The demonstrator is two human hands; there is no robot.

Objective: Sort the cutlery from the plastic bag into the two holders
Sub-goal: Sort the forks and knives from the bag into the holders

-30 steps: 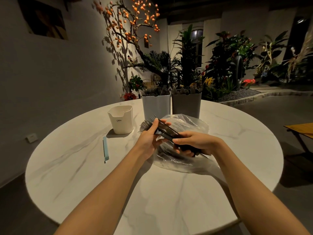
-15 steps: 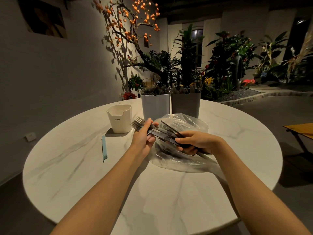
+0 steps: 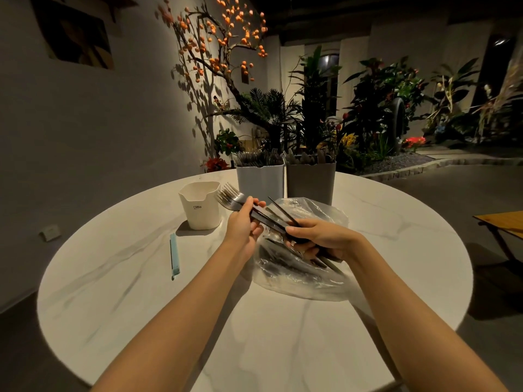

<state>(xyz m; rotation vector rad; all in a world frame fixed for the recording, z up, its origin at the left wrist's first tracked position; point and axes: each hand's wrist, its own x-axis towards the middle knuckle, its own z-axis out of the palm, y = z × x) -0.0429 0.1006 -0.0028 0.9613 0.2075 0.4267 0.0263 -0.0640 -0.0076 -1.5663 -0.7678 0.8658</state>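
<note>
Left hand [image 3: 242,225] gripping forks [image 3: 229,196], right hand [image 3: 319,239] clutching dark handles [image 3: 276,219]

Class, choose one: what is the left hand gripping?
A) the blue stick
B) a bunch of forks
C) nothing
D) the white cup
B: the left hand grips the forks by their handles, tines pointing toward the white cup, above the bag.

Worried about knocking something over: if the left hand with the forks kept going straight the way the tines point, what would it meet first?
Probably the white cup. The left hand aims the forks up-left toward its rim; the tines look close already, though depth is unclear and they might pass just behind it.
</note>
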